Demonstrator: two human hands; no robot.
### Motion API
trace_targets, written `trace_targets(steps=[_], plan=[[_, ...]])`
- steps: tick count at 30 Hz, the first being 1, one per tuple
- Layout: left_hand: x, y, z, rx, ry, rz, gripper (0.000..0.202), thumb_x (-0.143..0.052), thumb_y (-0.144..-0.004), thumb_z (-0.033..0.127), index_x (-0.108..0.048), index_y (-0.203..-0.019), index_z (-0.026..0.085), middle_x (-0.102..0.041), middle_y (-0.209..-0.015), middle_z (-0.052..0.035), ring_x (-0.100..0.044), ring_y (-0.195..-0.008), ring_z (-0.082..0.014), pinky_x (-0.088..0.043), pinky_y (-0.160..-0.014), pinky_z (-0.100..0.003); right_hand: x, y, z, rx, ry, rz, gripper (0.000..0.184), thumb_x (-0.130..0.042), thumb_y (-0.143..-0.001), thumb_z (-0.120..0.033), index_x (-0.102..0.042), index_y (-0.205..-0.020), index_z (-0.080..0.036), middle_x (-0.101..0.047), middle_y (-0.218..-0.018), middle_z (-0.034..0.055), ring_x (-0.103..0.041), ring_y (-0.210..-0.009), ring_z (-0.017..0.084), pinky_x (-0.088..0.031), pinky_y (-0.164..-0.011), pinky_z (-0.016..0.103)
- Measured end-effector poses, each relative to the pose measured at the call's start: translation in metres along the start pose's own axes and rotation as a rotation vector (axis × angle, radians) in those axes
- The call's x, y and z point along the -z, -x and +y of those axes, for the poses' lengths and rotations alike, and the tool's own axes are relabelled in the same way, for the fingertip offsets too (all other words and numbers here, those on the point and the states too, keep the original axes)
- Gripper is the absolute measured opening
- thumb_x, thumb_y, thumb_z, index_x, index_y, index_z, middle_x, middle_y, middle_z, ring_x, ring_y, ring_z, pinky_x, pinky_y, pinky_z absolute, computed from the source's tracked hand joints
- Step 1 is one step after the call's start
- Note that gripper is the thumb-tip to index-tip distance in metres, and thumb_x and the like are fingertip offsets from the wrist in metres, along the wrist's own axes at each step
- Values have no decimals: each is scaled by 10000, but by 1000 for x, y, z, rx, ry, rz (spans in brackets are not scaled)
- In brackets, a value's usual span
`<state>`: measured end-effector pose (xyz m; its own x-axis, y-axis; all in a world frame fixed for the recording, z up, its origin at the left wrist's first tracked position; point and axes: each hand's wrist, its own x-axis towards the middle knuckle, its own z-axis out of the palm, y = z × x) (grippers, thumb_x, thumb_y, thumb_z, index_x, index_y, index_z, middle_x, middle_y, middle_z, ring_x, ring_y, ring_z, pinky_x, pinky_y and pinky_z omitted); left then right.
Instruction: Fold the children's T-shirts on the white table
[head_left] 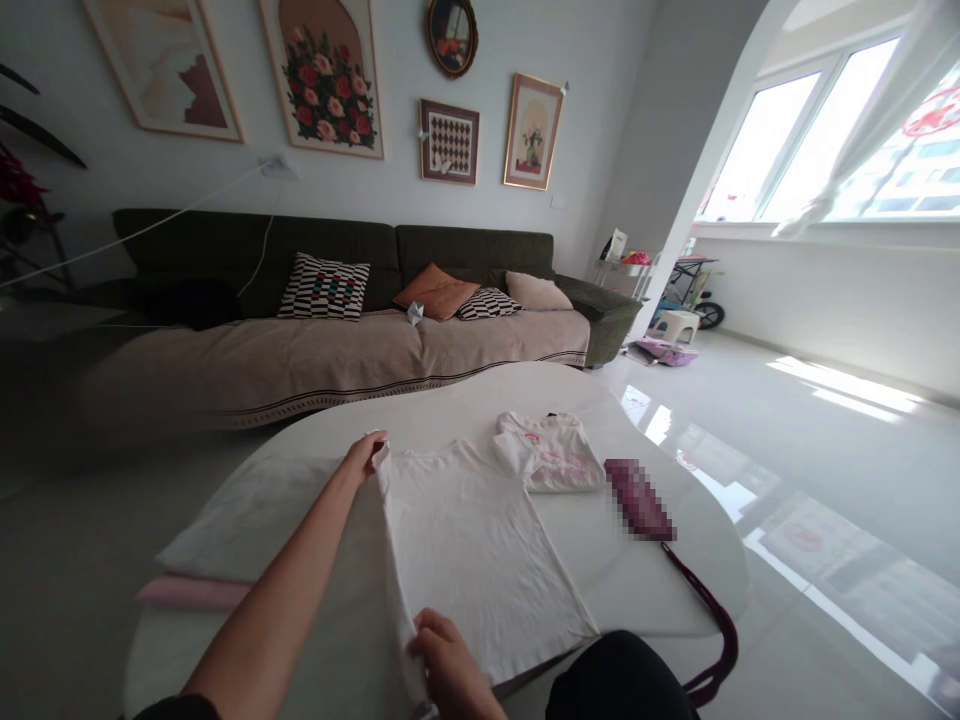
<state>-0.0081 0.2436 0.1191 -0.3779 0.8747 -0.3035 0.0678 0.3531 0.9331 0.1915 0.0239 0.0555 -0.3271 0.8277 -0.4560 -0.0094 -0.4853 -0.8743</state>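
A white T-shirt [472, 550] lies flat on a white oval table [660, 590], with its left side lifted into a raised edge. My left hand [364, 457] pinches that edge at the far end, near the shoulder. Lower down, my right hand [448, 665] grips the same edge close to the hem. To the right of the shirt lies a folded white top with a rainbow and pink print [547, 458]. My hands do not touch it. Under my left forearm is a folded white cloth [240, 520], with a folded pink cloth [191, 592] below its edge.
A blurred pink-purple object [637, 498] lies on the table, and its dark red strap [705, 625] hangs over the rim. A black rounded shape [615, 680] fills the bottom edge. Beyond the table stand a long olive and beige sofa [337, 370] and a glossy floor.
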Motion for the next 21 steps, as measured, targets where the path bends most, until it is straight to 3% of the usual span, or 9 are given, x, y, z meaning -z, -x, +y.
trace_targets(steps=[2, 5, 10, 13, 16, 21], plan=[[-32, -5, -1, 12, 1, -24, 278, -495, -842, 349, -548, -1009, 134, -596, -946, -43, -584, -783, -133, -499, -688, -323, 7, -4, 9, -16, -75, 38, 49, -392, -620, -204, -346, -608, -219, -332, -518, -71, -372, -466, 92, -311, -460, 183], [-71, -8, -12, -3, -4, -39, 314, -502, -840, 329, -511, -1097, 150, -552, -1076, -67, -563, -900, -169, -487, -758, -371, 14, -7, 20, 29, -152, 76, 90, -417, -635, -249, -346, -588, -219, -355, -516, -63, -397, -503, 97, -350, -493, 189], [-105, -7, -35, -79, -43, -61, 309, -503, -840, 326, -514, -1093, 149, -554, -1073, -66, -564, -898, -169, -488, -758, -371, 15, -7, 33, 18, -215, 72, 136, -482, -637, -336, -406, -666, -226, -416, -534, -60, -457, -513, 111, -380, -493, 215], [-111, -8, -42, -167, -83, -70, 287, -493, -845, 336, -534, -1048, 137, -583, -1007, -56, -580, -848, -152, -495, -733, -352, 12, -5, 39, 88, -134, 131, 243, -548, -603, -339, -468, -798, -217, -485, -583, -46, -516, -575, 138, -412, -530, 240], [-105, -6, -46, -293, -159, -36, 245, -464, -852, 310, -558, -990, 130, -614, -939, -54, -595, -851, -151, -485, -775, -339, 15, -1, 41, 225, 38, 256, 319, -565, -617, -325, -494, -903, -203, -541, -647, -19, -539, -625, 154, -432, -574, 253], [-79, 16, -68, -508, -372, 62, 307, -438, -815, 275, -552, -1073, 155, -561, -1152, -96, -469, -1134, -199, -337, -986, -348, 33, 14, 47, 324, 439, 370, 404, -526, -686, -254, -489, -1086, -210, -573, -620, -8, -564, -603, 163, -418, -609, 254]])
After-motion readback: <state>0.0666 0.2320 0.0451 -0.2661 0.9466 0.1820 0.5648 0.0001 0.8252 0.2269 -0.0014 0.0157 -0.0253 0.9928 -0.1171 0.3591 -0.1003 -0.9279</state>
